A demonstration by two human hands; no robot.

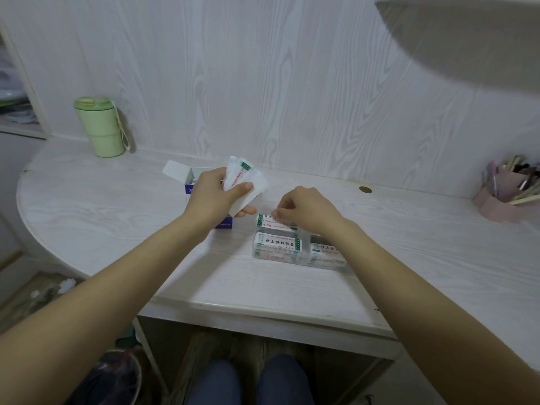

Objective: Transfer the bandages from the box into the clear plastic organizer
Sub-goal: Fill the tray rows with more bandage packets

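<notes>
On the desk (117, 217), well inside its front edge, the clear organizer (295, 252) held bandages; right hand (306, 209) pinched one at its far compartment, left hand (216, 194) gripped a fanned bandage stack (248, 179) above the open box (190, 179).

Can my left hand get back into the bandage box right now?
Probably not freely: the left hand grips a fan of bandages right above the open box, so its fingers are occupied.

Head camera looks down, close over desk (117, 206).
</notes>
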